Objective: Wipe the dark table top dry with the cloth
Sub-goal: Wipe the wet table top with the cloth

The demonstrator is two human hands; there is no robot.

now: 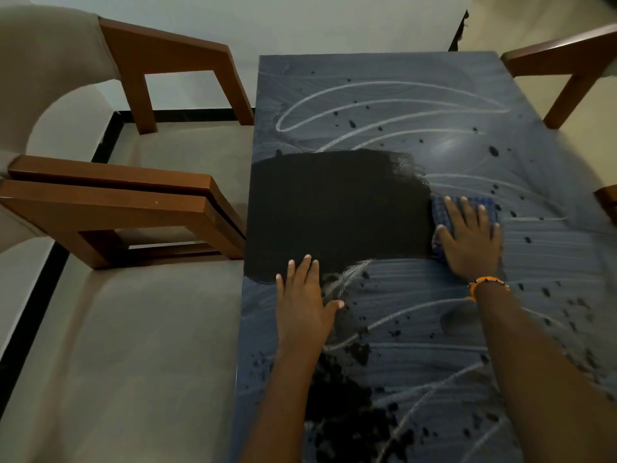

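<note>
Fingers spread flat, my right hand (469, 240) presses the blue checked cloth (442, 208) onto the long dark glossy table top (384, 105), right at the right-hand edge of a black wiped patch (337, 208) that reaches the table's left edge. My left hand (305, 300) lies open and flat near that same edge, holding nothing. Hazy streaked surface stretches beyond and right of the cloth. Wooden-armed beige chairs (187, 78) stand close along both long sides.

Table top (384, 105) open ahead (armchairs (140, 182) flank it)
</note>
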